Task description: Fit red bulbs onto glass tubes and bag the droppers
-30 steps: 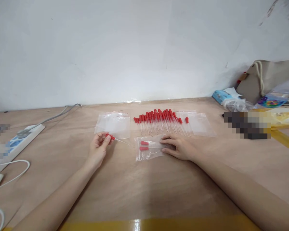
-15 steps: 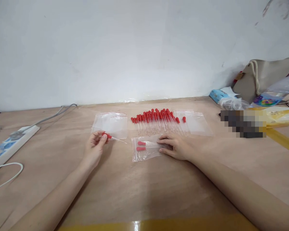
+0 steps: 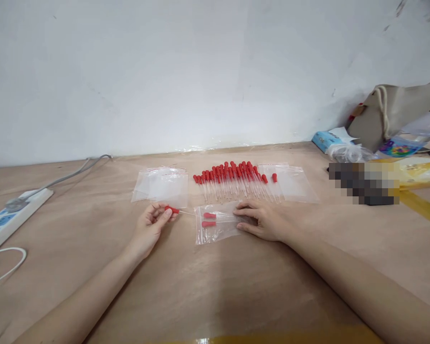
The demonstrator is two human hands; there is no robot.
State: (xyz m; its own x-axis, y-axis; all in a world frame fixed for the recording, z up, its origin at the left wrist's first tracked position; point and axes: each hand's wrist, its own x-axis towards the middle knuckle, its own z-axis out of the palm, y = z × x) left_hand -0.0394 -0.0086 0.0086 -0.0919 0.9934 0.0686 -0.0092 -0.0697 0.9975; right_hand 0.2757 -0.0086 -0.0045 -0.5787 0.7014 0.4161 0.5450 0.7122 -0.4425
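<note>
My left hand (image 3: 156,223) pinches a dropper (image 3: 171,210) by its red rubber bulb. Its thin clear tube points right, the tip at the left, zip end of a clear zip bag (image 3: 220,233). Two droppers with red bulbs (image 3: 209,223) lie inside this bag, bulbs toward the zip. My right hand (image 3: 260,220) holds the bag's right end down on the table, thumb and fingers on the plastic and hiding that end. Behind the bag, a row of several droppers (image 3: 232,174) lies with the bulbs away from me.
Flat zip bags lie left (image 3: 161,186) and right (image 3: 295,184) of the row. A power strip (image 3: 25,210) with a grey cable is at the far left. A tissue pack (image 3: 327,141), a plastic bottle (image 3: 412,136), a grey bag (image 3: 372,119) and a yellow plastic bag (image 3: 419,172) stand at the right.
My left hand has moved right and slightly toward me with the dropper, bringing its tip to the zip bag's opening end. The right hand stays on the bag.
</note>
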